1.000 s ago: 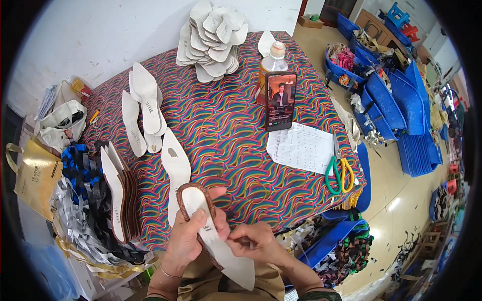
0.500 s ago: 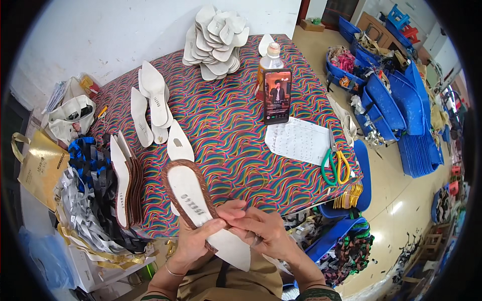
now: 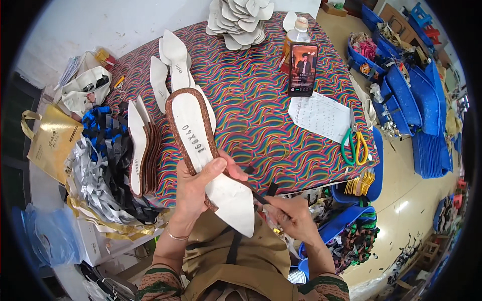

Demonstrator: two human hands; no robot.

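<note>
My left hand [image 3: 198,185] is closed round the waist of a white insole [image 3: 193,133], thumb on its top face. Brown speckled edging runs round the rounded end, which points away from me; the bare pointed end lies toward my lap. My right hand [image 3: 293,218], lower and to the right, is closed on a narrow dark strip [image 3: 260,197] that stretches to the insole's right edge. Whether the strip is joined to that edge is hidden by my left fingers. Left of the insole stands a stack of brown-edged insoles [image 3: 150,155].
White insoles [image 3: 175,52] lie on the patterned tablecloth [image 3: 251,120], with a tall pile [image 3: 236,25] behind. At right are a phone [image 3: 303,70] against a bottle [image 3: 299,35], paper [image 3: 321,118] and scissors [image 3: 355,145]. Ribbon strips [image 3: 90,165] hang at left; blue baskets [image 3: 346,220] stand at right.
My right hand has moved away from the insole, down and right, drawing the dark strip out. My left hand still grips the insole. The whole view has shifted.
</note>
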